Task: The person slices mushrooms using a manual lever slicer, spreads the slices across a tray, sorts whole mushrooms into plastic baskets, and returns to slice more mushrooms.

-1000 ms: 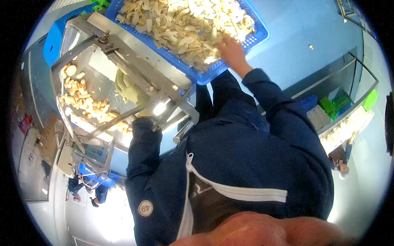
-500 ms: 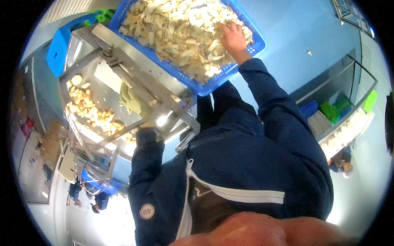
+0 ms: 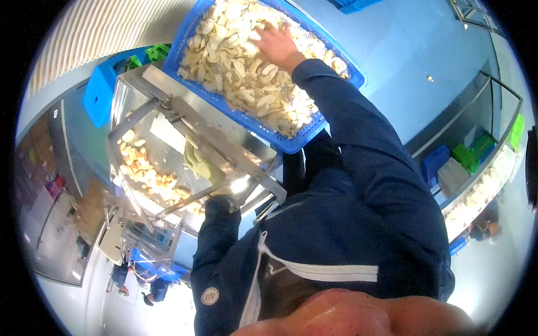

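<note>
My bare right hand [image 3: 274, 45] reaches over a blue plastic basket [image 3: 246, 126], fingers spread and touching a layer of pale, mushroom-like slices [image 3: 252, 84]. The slices lie spread across the basket's mesh bottom. On the left, my left hand [image 3: 200, 163] wears a light green glove and rests in a metal tray [image 3: 185, 178] under a steel frame [image 3: 204, 137]. Its fingers look stretched out, partly hidden by the frame. A white block [image 3: 168, 133] is close to the glove. Small pale mushroom-like pieces [image 3: 145, 172] lie along the tray's left side.
A steel bar [image 3: 188, 201] crosses the tray's near side. A blue crate [image 3: 100, 95] stands at the far left. On the right is a long rack [image 3: 476, 185] holding pale pieces, with green and blue bins [image 3: 465, 157] beside it. People [image 3: 157, 288] are at the lower left.
My right hand has moved left and farther over the basket, across the slices. The view has shifted, so basket and tray appear lower and more to the right. My left hand stays in the tray.
</note>
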### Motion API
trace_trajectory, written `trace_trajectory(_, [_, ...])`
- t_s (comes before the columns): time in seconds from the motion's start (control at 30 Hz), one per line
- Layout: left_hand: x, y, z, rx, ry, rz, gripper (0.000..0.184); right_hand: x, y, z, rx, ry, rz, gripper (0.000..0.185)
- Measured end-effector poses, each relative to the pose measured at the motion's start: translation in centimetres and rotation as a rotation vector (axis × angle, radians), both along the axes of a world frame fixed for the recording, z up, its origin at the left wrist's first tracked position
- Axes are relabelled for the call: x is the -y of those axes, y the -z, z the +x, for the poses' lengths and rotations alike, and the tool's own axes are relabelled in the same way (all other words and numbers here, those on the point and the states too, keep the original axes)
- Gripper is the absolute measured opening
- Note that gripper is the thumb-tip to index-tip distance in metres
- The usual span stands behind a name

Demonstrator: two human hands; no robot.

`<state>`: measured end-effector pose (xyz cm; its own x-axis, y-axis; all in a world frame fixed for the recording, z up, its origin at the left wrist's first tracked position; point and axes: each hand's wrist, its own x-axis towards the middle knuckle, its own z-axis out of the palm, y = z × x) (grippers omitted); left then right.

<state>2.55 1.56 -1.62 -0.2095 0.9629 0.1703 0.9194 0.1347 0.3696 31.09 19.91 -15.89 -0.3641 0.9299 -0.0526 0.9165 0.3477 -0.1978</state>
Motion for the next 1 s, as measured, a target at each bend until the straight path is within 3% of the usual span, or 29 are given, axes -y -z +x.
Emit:
trace_trajectory(0.23, [0.9, -0.6, -0.6, -0.025, 0.1, 0.029, 0.04, 6.3, -1.0, 2.7, -0.039, 0.53, -0.131, 0.039])
trace_trajectory(0.27, [1.0, -0.7, -0.6, -0.015, 0.126, 0.036, 0.04, 7.8, -0.7, 2.4, -0.068, 0.567, -0.297, 0.035])
trace_trajectory(0.3, [1.2, -0.8, -0.6, 0.002, 0.153, 0.046, 0.04, 10.9, 0.0, 1.4, 0.01, 0.547, -0.098, 0.031])
trace_trajectory(0.33, [1.4, -1.0, -0.7, 0.017, 0.176, 0.05, 0.04, 12.4, -2.3, 1.1, -0.025, 0.551, -0.281, 0.029])
trace_trajectory(0.4, [2.1, -1.4, -1.3, 0.034, 0.234, 0.058, 0.04, 17.0, -4.7, 0.8, -0.11, 0.559, -0.375, 0.024])
trace_trajectory(0.43, [2.4, -1.4, -1.4, 0.045, 0.261, 0.061, 0.04, 19.8, -6.2, 1.3, -0.145, 0.565, -0.322, 0.023])
trace_trajectory(0.5, [3.4, -1.5, -1.9, 0.061, 0.327, 0.072, 0.04, 26.9, -10.5, 3.6, -0.464, 0.759, -0.243, 0.016])
trace_trajectory(0.6, [4.4, -1.5, -2.0, 0.098, 0.461, 0.092, 0.041, 41.3, -10.1, 8.4, -0.631, 1.067, 0.004, 0.016])
trace_trajectory(0.73, [6.0, -2.2, -2.3, 0.121, 0.598, 0.102, 0.041, 68.0, -13.3, 10.7, -0.471, 1.629, 0.103, 0.023])
trace_trajectory(0.8, [5.2, -2.2, -2.6, 0.109, 0.653, 0.083, 0.041, 79.7, -16.2, 7.6, -0.322, 1.871, 0.114, 0.019])
trace_trajectory(0.83, [6.9, -3.7, -3.3, 0.12, 0.686, 0.118, 0.041, 88.8, -17.2, 4.9, -0.393, 2.039, 0.152, 0.019])
trace_trajectory(0.87, [7.6, -4.2, -2.8, 0.122, 0.714, 0.119, 0.041, 93.6, -20.9, 1.5, -0.322, 2.16, 0.225, 0.017])
trace_trajectory(0.93, [8.4, -5.7, -2.6, 0.116, 0.769, 0.113, 0.041, 104.3, -21.2, -3.8, -0.176, 2.365, 0.4, 0.016])
trace_trajectory(1.0, [9.6, -7.0, -2.7, 0.092, 0.814, 0.104, 0.041, 112.9, -21.9, -9.6, -0.194, 2.647, 0.539, 0.017])
